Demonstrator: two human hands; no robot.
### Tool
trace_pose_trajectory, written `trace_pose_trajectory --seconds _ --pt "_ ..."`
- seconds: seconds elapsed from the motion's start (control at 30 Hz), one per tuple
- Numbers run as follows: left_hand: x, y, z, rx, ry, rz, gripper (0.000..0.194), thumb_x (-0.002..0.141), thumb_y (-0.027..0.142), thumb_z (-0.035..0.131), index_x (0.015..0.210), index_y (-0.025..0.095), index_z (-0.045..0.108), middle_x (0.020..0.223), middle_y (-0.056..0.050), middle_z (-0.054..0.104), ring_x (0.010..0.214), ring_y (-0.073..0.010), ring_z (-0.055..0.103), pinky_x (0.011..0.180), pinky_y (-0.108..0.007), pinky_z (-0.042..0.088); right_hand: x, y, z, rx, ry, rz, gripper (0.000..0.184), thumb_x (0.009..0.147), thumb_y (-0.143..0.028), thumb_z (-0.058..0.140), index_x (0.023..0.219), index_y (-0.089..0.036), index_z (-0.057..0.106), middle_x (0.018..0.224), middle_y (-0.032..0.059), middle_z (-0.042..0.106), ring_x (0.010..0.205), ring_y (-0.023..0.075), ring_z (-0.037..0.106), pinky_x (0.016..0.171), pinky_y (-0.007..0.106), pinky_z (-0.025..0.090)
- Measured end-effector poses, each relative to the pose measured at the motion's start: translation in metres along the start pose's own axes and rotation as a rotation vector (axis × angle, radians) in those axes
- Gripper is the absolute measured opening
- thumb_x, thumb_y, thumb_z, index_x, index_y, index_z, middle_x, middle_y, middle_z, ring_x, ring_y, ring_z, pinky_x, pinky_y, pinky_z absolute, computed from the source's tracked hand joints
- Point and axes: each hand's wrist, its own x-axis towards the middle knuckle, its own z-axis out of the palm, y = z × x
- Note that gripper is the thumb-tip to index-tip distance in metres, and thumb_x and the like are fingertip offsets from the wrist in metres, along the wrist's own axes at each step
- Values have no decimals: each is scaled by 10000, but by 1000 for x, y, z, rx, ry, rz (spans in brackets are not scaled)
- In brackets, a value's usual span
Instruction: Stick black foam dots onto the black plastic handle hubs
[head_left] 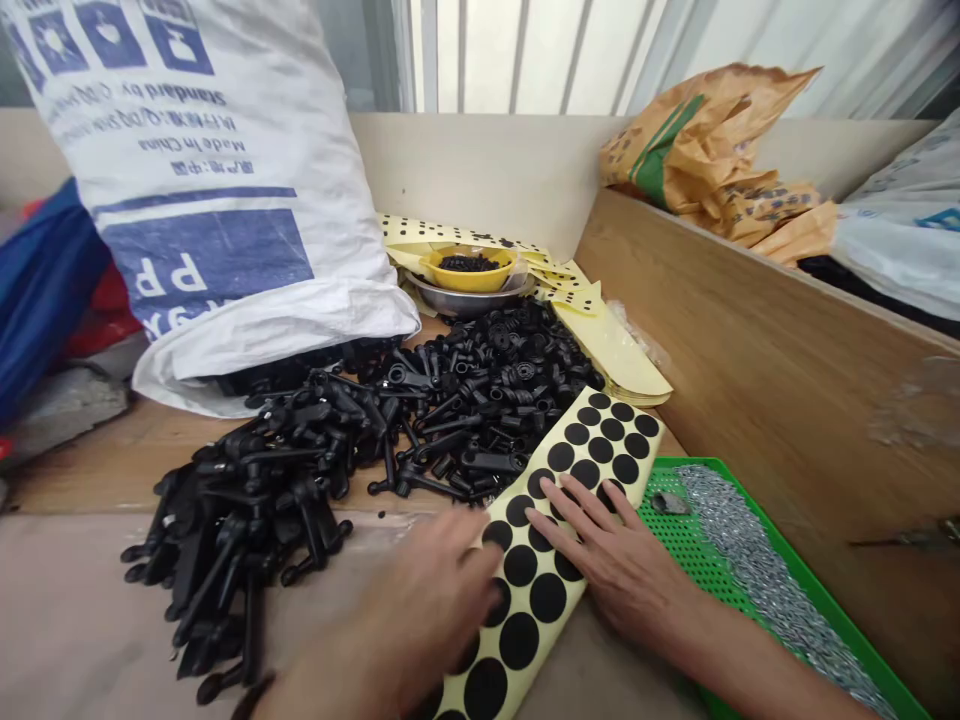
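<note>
A pale yellow backing sheet (536, 628) with rows of round black stickers lies at a slant in front of me. My right hand (611, 545) rests flat on its right side, fingers spread over several of the dots. At the sheet's left edge is my left hand (427, 590), smeared by motion. Its fingertips are near or on the edge, and I cannot make out whether they pinch anything. A big heap of black plastic crank-like parts (300, 490) spreads to the left and behind the sheet.
A white woven sack (247, 200) stands at the back left. Behind the heap, a yellow bowl (472, 278) of small black pieces sits in a metal bowl (457, 300). A green tray (667, 545) with small metal pieces lies right, beside a wooden partition (720, 330).
</note>
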Motion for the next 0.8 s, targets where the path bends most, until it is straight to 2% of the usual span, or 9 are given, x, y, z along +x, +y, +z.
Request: trace_pose_trajectory --seconds 0.03,0.13,0.3,0.37,0.43,0.5,0.57,0.7,0.8 --pt "-18 11 6 -6 -11 -11 109 869 189 516 922 183 612 1050 -79 656 919 -222 619 733 -328 560 -1 1 0 0 -4 -3 670 674 -58 530 1321 -231 506 1403 131 516 1250 351 477 935 566 423" --pt "-64 26 31 124 99 20 178 909 324 508 963 201 625 1074 -82 683 957 -248 629 702 -317 540 -3 4 2 -21 2 -13 673 660 -39 514 1308 -223 517 1392 123 529 1244 343 487 927 546 449" --pt "-99 11 55 253 150 102 252 942 374 481 1101 240 623 1167 -79 669 1099 -241 586 824 -325 507 -3 2 -11 -45 102 -58 560 720 20 425 1224 -180 562 1281 142 611 1140 337 561 841 519 510" --pt "-100 8 55 157 114 69 261 902 389 541 1100 240 624 1210 -90 648 1125 -262 575 854 -363 510 1 -9 -25 74 151 -46 486 768 20 388 1182 -158 568 1228 158 628 1094 314 580 846 501 516" --pt "-95 9 51 32 55 24 273 858 330 581 1110 231 619 1269 -101 611 1170 -288 552 900 -418 505 10 -25 -39 319 150 -24 393 829 -8 361 1131 -149 570 1158 159 638 1036 268 595 840 439 533" --pt "-88 12 44 -59 -34 -5 337 821 211 571 1157 220 598 1324 -108 571 1229 -302 514 948 -461 488 20 -44 -45 624 47 5 313 889 -51 351 1070 -173 575 1082 120 637 965 210 601 799 349 551" --pt "-84 15 36 -98 -116 -18 415 801 121 537 1205 212 572 1364 -116 539 1275 -300 476 979 -473 476 27 -59 -42 767 -10 40 258 910 -82 366 1005 -180 585 1018 100 628 922 200 591 779 340 549" --pt "-97 16 26 -80 -11 -83 374 835 122 496 1190 201 586 1372 -150 522 1267 -310 482 945 -498 504 27 -69 -20 582 -37 53 233 855 -64 423 975 -149 604 1032 133 613 929 258 571 764 429 530" --pt "-120 16 26 -33 53 -159 325 868 168 506 1175 203 606 1356 -152 532 1251 -319 490 917 -505 523 22 -63 -13 416 -37 42 245 832 -41 418 945 -135 614 1039 154 622 900 270 580 722 424 528"
